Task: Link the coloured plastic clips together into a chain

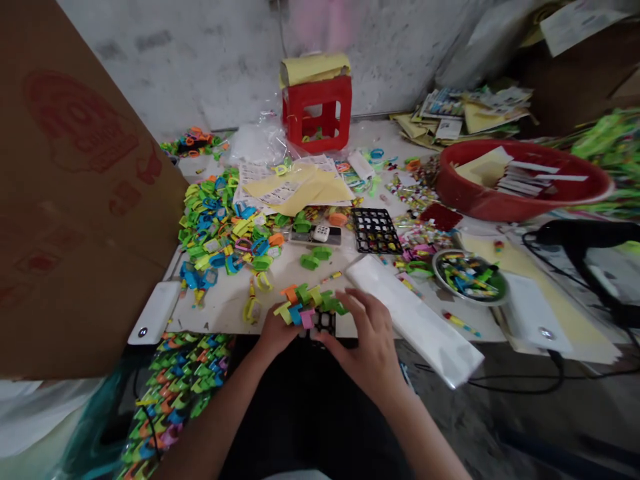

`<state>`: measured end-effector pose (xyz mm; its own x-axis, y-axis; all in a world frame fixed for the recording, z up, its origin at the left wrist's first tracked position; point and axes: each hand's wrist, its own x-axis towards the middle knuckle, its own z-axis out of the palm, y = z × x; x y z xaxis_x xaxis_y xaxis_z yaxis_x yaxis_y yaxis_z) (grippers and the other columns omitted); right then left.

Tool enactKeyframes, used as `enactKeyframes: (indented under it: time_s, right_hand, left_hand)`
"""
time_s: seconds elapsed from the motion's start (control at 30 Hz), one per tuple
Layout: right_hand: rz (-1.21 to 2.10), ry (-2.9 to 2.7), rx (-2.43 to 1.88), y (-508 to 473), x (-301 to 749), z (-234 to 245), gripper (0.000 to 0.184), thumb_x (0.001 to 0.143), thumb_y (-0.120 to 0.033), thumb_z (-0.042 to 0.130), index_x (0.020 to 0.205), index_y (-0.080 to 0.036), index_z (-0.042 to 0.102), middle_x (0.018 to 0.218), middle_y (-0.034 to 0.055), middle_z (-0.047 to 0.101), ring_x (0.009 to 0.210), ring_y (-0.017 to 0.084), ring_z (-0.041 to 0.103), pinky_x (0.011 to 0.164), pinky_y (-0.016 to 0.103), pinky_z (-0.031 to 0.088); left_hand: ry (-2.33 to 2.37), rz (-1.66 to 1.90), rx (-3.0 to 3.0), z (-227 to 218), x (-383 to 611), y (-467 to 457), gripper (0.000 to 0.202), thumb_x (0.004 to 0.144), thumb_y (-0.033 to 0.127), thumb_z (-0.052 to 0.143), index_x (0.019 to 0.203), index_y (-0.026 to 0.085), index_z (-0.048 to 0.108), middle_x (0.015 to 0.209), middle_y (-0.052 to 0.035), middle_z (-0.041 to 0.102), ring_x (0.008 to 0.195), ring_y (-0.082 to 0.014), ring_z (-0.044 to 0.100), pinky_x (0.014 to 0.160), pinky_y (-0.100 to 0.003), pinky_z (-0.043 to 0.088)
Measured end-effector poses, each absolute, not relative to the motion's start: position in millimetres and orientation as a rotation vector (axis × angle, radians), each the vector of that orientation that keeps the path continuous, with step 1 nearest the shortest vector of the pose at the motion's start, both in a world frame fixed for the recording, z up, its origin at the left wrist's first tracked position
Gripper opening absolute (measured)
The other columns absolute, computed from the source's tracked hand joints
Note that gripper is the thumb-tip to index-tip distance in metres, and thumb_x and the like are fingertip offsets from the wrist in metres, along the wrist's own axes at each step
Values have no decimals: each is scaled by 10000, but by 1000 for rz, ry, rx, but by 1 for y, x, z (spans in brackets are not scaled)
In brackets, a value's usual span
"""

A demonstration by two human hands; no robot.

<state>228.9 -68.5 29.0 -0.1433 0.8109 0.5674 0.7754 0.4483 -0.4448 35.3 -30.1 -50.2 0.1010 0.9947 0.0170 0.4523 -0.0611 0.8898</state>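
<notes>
My left hand (278, 331) is closed on the left side of a small black grid tray (326, 323) at the table's front edge. Green, yellow, orange, blue and pink plastic pieces (307, 317) stand in rows in the tray's holes. My right hand (369, 333) is at the tray's right side, fingers apart and curved. Its fingertips are close to the green piece (330, 301) at the end of a row, and the thumb is near the bare holes. Whether they touch is unclear. Two loose green pieces (316, 257) lie just beyond.
A heap of colourful toy watches (220, 227) covers the left, beside a large cardboard box (85, 200). A second black grid (377, 231), a white packet (415, 320), a metal bowl (470, 277) and a red basin (520, 180) are rightward. A red stool (319, 110) stands behind.
</notes>
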Motion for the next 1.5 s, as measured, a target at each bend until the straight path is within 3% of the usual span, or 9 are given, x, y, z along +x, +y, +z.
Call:
enactKeyframes:
  time_s: [0.07, 0.17, 0.33, 0.63, 0.93, 1.03, 1.2, 1.33, 1.5]
  right_hand:
    - [113, -2121, -1320, -52, 228, 47, 659, 815, -508, 644, 1373, -219, 447, 1396, 132, 484, 1309, 332, 395, 1083, 567, 302]
    - [313, -2352, -1283, -30, 224, 58, 557, 849, -426, 628, 1356, -250, 479, 1380, 93, 528, 1319, 308, 409, 1120, 601, 210]
    - [503, -2347, -1239, -18, 223, 54, 356, 881, -312, 594, 1226, -223, 591, 1221, 84, 646, 1142, 239, 579, 1098, 527, 298]
    - [689, -2180, -1290, -23, 218, 54, 335, 881, -257, 536, 1199, -219, 633, 1208, 83, 663, 1141, 245, 594, 999, 437, 468]
    - [531, -2249, -1215, -20, 225, 59, 319, 889, -366, 573, 1183, -251, 616, 1205, 61, 662, 1148, 247, 586, 1109, 531, 302]
    - [489, -1970, -1308, -29, 236, 42, 341, 889, -392, 561, 1191, -238, 594, 1210, 82, 641, 1141, 246, 576, 1031, 491, 400]
    - [435, -1360, -1569, -63, 253, -29, 322, 899, -472, 498, 957, -170, 593, 863, 72, 653, 759, 196, 626, 700, 345, 523]
    - [354, -1767, -1629, -82, 246, -71, 439, 899, -518, 475, 1157, -182, 588, 1131, 130, 638, 1018, 278, 601, 868, 477, 485]
    - [-3, -2072, -1609, -70, 238, -75, 510, 919, -530, 411, 1295, -199, 505, 1309, 149, 548, 1192, 335, 497, 971, 584, 393]
  left_hand:
    - [1429, 910, 1597, -49, 35, -29, 196, 648, 157, 730, 840, 193, 717, 885, -17, 745, 918, -224, 662, 868, -337, 518]
    - [1389, 925, 1552, -48, 36, -29, 196, 637, 150, 733, 829, 181, 708, 818, -11, 738, 878, -218, 661, 825, -321, 525]
    - [1375, 955, 1499, -48, 38, -30, 178, 614, 191, 765, 778, 173, 698, 773, -3, 726, 811, -203, 662, 771, -303, 524]
    - [1386, 994, 1522, -53, 42, -31, 200, 647, 292, 772, 803, 189, 701, 796, -4, 726, 724, -173, 661, 699, -268, 516]
    - [1394, 993, 1515, -56, 40, -33, 275, 624, 342, 806, 818, 177, 701, 796, -19, 727, 742, -196, 663, 717, -291, 519]
    - [1328, 899, 1528, -53, 32, -32, 275, 619, 319, 810, 823, 170, 704, 796, -18, 726, 753, -201, 664, 718, -289, 515]
    - [1371, 822, 1589, -54, 29, -30, 299, 583, 289, 832, 835, 181, 711, 848, -23, 733, 811, -224, 664, 781, -326, 511]
    - [1516, 848, 1638, -59, 42, -31, 295, 625, 353, 808, 851, 187, 718, 877, -54, 734, 858, -258, 659, 800, -352, 505]
    - [1523, 936, 1539, -54, 50, -42, 294, 661, 239, 775, 945, 193, 718, 942, -56, 740, 884, -247, 666, 814, -341, 514]
